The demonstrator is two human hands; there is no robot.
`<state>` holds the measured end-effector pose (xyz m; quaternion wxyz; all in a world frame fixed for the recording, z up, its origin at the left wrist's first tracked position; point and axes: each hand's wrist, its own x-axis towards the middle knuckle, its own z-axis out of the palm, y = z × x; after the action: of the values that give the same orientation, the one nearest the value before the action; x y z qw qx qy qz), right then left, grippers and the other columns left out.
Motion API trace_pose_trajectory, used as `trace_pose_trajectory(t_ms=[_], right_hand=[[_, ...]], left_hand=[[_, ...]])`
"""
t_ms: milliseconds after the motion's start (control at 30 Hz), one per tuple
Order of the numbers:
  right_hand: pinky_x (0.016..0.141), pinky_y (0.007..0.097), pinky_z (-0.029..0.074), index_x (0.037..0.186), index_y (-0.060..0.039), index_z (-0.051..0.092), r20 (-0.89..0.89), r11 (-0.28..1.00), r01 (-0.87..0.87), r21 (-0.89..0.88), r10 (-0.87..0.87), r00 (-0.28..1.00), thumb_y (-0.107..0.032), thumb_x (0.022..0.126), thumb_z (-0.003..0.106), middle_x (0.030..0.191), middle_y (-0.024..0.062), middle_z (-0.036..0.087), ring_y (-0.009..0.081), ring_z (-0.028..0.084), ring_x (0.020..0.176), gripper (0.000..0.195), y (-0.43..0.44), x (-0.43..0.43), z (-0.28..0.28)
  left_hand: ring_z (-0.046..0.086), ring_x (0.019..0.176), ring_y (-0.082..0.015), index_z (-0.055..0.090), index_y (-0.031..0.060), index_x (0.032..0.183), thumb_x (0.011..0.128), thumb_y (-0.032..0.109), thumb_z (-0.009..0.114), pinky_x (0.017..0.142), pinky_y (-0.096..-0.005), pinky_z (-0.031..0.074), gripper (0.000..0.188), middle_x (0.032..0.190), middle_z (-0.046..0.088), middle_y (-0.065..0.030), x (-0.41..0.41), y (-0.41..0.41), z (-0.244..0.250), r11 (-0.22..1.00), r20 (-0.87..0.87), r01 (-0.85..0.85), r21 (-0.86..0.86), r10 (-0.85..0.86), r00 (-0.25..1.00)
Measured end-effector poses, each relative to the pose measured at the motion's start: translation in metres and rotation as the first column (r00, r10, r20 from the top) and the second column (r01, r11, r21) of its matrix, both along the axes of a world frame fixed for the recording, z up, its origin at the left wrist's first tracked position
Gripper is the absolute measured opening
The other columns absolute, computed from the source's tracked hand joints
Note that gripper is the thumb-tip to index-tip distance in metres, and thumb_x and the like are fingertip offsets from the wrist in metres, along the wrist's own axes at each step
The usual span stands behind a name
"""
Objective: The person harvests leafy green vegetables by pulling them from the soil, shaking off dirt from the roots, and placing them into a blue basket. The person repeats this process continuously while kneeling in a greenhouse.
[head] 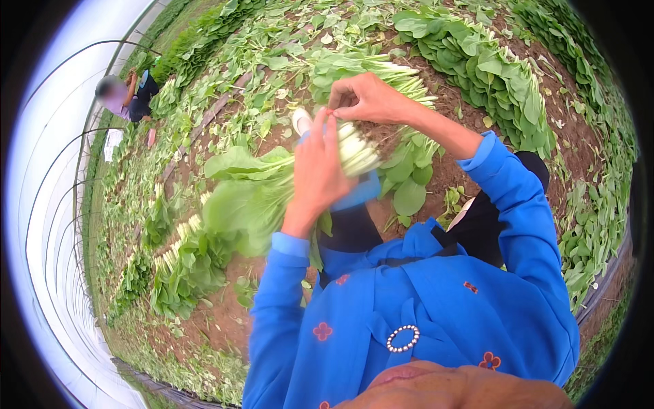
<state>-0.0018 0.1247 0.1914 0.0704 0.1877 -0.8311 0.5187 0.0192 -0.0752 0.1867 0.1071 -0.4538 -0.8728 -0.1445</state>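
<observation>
A bunch of leafy greens with pale stems [357, 153] lies in my left hand [319, 168], its stem ends pointing right and its broad leaves blurred at the left. The fingertips of my right hand [363, 99] are pinched at a small red tie or band [331, 111], right beside my left fingertips. How far the band goes around the bunch is hidden by my fingers. Just beyond my right hand, more cut greens [393, 69] lie on the soil, stems to the right. Other leaves [409, 189] rest below my right wrist.
A long row of stacked greens [490, 76] runs at the upper right. Bundled greens [189, 271] lie at the lower left on leaf-strewn soil. Another person [122, 97] crouches at the upper left, by the hooped plastic wall of a greenhouse tunnel [46, 168]. My knees are bent close below my hands.
</observation>
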Motion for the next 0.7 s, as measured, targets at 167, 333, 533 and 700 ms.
trace_pose_trajectory(t_ms=[167,333,533,700], right_hand=[[0.067,0.0291,0.051,0.104,-0.0005,0.058,-0.085,0.997,-0.033,0.07,0.039,0.996,-0.013,0.078,0.064,0.077,0.0091,0.068,0.0158,0.062,0.068,0.03,0.003,0.002,0.006],[0.065,0.0299,0.049,0.104,-0.0009,0.057,-0.045,0.981,-0.088,0.175,0.097,0.994,-0.011,0.075,0.064,0.074,0.0088,0.067,0.0159,0.06,0.066,0.031,0.012,0.0,0.016],[0.061,0.0267,0.045,0.107,-0.0041,0.057,0.295,0.925,0.043,-0.377,0.076,0.952,-0.005,0.072,0.063,0.07,0.005,0.062,0.0123,0.056,0.063,0.035,0.004,0.003,0.018],[0.058,0.0253,0.043,0.112,-0.0059,0.057,0.324,0.711,0.163,-0.684,0.096,0.941,-0.001,0.072,0.06,0.07,0.0028,0.059,0.0107,0.054,0.065,0.04,-0.04,0.001,0.048]], left_hand=[[0.041,0.119,-0.04,0.023,-0.0074,0.138,0.056,0.022,0.076,0.089,-0.0427,0.039,0.102,0.138,0.031,-0.0247,0.001,0.006,-0.002,1.0,-0.019,0.008,0.013,-0.007,1.0],[0.042,0.119,-0.0383,0.025,-0.0069,0.137,0.055,0.021,0.076,0.089,-0.0426,0.038,0.101,0.137,0.032,-0.0244,0.004,0.013,0.002,0.998,0.029,-0.03,-0.059,0.031,0.999],[0.049,0.103,-0.035,0.031,-0.0037,0.135,0.053,0.021,0.075,0.084,-0.0428,0.039,0.097,0.124,0.046,-0.0198,0.004,0.016,0.0,0.993,-0.005,-0.048,-0.11,0.048,0.999],[0.052,0.097,-0.0346,0.033,-0.001,0.134,0.052,0.022,0.076,0.083,-0.0423,0.04,0.095,0.115,0.052,-0.0164,0.0,0.015,-0.003,0.99,0.016,-0.113,-0.082,0.115,0.993]])
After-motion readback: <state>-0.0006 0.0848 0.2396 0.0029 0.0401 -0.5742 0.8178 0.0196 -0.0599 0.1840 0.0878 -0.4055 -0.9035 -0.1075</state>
